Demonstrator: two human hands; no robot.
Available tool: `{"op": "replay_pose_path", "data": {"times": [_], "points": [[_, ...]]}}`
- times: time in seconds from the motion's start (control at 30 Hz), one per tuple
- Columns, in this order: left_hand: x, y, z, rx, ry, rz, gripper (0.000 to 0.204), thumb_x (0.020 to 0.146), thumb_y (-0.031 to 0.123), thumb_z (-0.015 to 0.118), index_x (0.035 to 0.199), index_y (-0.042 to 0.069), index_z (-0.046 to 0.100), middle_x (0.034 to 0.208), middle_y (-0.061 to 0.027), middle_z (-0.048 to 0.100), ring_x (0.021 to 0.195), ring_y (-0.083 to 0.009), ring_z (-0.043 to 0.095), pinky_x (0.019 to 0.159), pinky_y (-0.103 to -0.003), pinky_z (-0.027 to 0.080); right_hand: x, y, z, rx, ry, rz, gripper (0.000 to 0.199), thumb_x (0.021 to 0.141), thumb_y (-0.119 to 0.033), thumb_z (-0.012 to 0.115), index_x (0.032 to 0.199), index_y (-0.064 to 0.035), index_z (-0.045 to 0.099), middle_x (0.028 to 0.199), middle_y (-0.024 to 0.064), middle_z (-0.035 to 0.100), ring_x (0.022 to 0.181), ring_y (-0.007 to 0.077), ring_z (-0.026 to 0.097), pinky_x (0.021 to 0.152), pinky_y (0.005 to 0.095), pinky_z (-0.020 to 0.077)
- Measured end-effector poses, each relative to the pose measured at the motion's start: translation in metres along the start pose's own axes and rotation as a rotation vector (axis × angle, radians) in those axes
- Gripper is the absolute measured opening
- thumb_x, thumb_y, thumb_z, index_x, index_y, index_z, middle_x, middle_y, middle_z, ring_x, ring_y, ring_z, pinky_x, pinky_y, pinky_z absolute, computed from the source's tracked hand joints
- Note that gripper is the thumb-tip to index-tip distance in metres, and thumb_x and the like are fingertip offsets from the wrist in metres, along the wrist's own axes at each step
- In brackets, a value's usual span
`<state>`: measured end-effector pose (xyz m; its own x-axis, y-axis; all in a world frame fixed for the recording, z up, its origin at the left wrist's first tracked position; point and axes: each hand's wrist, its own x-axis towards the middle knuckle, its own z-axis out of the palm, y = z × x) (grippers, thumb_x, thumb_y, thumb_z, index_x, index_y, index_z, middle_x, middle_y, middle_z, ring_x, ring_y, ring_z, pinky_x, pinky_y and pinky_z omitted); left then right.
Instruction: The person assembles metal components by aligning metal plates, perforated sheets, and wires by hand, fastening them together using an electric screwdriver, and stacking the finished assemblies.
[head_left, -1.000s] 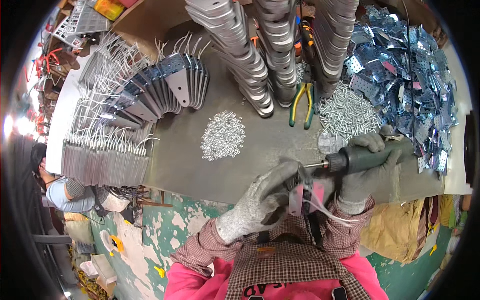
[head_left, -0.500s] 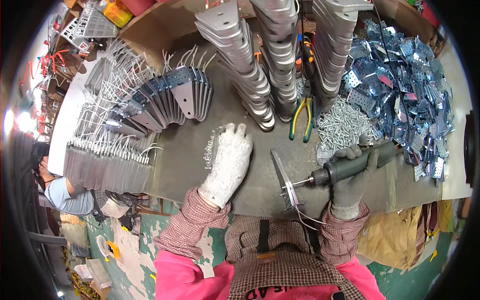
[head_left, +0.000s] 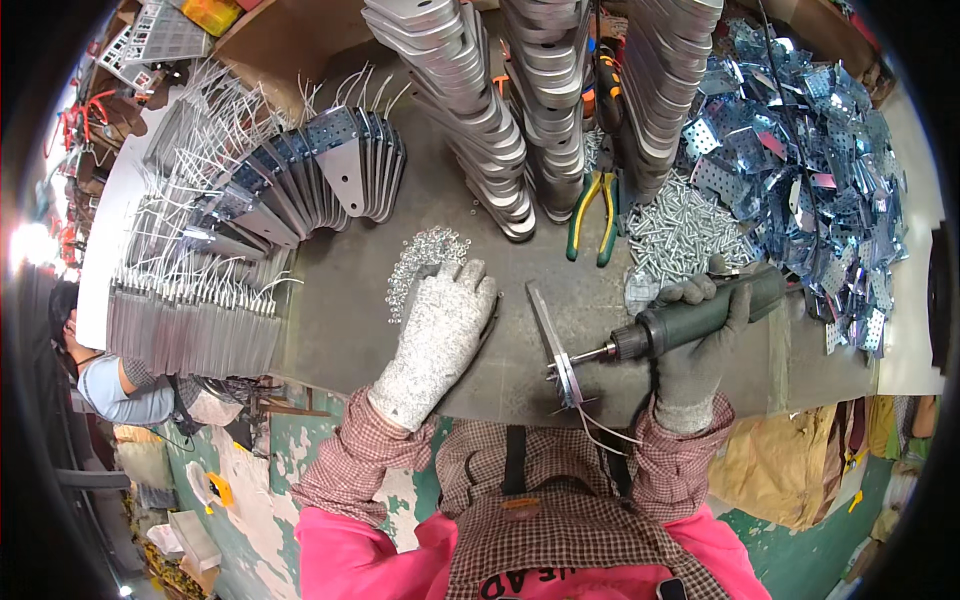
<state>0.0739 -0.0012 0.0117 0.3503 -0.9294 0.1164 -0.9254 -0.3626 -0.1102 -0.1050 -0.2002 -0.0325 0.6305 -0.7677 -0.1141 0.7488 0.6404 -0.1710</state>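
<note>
Dark letters point(head_left: 520, 583) mark the pink top point(head_left: 700, 560); green floor point(head_left: 760, 535) skirts the grey bench point(head_left: 510, 375). Right grip point(head_left: 700, 360) encircles the drill point(head_left: 705, 320); left grip point(head_left: 440, 330) covers some nuts point(head_left: 430, 245), its hold unclear.

Head-worn fisheye view, looking down, near the workbench point(head_left: 340, 300)

The driver point(head_left: 705, 318) looks matt plastic, the nuts point(head_left: 412, 264) shiny metal.
</note>
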Motion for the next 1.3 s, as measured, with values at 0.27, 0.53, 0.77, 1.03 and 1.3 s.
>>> {"op": "replay_pose_path", "data": {"times": [0.27,0.53,0.77,1.03,1.3], "points": [[0.005,0.003,-0.014,-0.098,0.0,0.003,0.028,0.075,0.014,0.069,0.101,0.006,0.067,0.104,-0.0113,0.061,0.102,-0.0311,0.057,0.087,-0.043,0.047,0.001,-0.002,-0.007,-0.017,-0.015,-0.002,0.039,0.097,-0.036,0.06,0.121,-0.006,0.051,0.083,0.0032,0.054,0.078,0.0155,0.056,0.082,0.0372,0.0506],[0.006,0.01,0.009,-0.132,0.006,-0.087,0.019,0.078,0.016,0.067,0.09,0.003,0.06,0.093,-0.0148,0.058,0.09,-0.032,0.059,0.079,-0.043,0.048,-0.003,-0.001,-0.001,-0.007,0.023,-0.004,0.04,0.098,-0.034,0.059,0.122,-0.0035,0.051,0.082,0.0036,0.054,0.078,0.0159,0.056,0.083,0.0369,0.0506],[-0.045,0.073,-0.006,-1.1,0.296,-0.257,0.035,0.074,0.009,0.078,0.1,0.008,0.055,0.096,-0.0111,0.059,0.07,-0.0233,0.059,0.063,-0.033,0.05,-0.004,0.001,0.003,-0.011,0.045,0.009,0.037,0.098,-0.033,0.059,0.12,-0.0046,0.051,0.082,0.003,0.053,0.077,0.0161,0.056,0.081,0.0367,0.0497],[-0.05,0.085,-0.004,-0.827,0.284,-0.328,0.024,0.074,0.008,0.077,0.092,0.006,0.062,0.091,-0.0123,0.063,0.07,-0.0292,0.064,0.059,-0.039,0.051,-0.003,0.005,-0.001,0.026,0.012,0.044,0.026,0.095,-0.029,0.063,0.107,-0.0081,0.054,0.085,0.0018,0.053,0.077,0.0146,0.055,0.084,0.0374,0.0501],[-0.037,0.085,-0.008,-0.925,0.324,-0.249,0.022,0.077,0.004,0.072,0.098,0.004,0.065,0.096,-0.0143,0.064,0.078,-0.0311,0.065,0.066,-0.038,0.053,0.001,-0.007,-0.006,0.037,0.084,0.026,0.022,0.095,-0.032,0.063,0.098,-0.012,0.054,0.08,-0.0001,0.052,0.076,0.0135,0.054,0.08,0.0373,0.0499]]}}
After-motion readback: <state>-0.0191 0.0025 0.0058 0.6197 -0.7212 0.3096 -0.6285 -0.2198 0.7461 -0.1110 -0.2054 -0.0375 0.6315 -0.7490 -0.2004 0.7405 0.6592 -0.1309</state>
